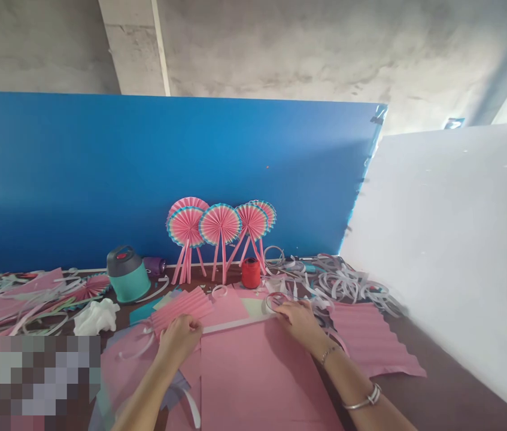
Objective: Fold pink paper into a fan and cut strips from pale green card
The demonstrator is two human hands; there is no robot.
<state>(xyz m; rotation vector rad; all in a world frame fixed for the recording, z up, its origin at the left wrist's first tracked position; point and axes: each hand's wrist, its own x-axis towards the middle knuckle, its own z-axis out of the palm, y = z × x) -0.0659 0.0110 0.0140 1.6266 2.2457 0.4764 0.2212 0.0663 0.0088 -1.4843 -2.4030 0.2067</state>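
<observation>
A large pink paper sheet (pixel 253 377) lies flat on the table in front of me. Along its far edge runs a white strip (pixel 239 324). My left hand (pixel 181 336) is closed, its fingers pressing on the strip's left end. At the strip's right end my right hand (pixel 297 320) pinches down where a loop of white ribbon lies. A pleated pink paper (pixel 181 306) sits just beyond my left hand.
Several pink paper fans (pixel 219 230) on sticks lean against a blue board (pixel 100 173). A red thread spool (pixel 251 273), a teal flask (pixel 126 275), white ribbon curls (pixel 347 281), crumpled white tissue (pixel 97 316) and another pleated pink sheet (pixel 372 344) lie around. A white board (pixel 460 239) stands right.
</observation>
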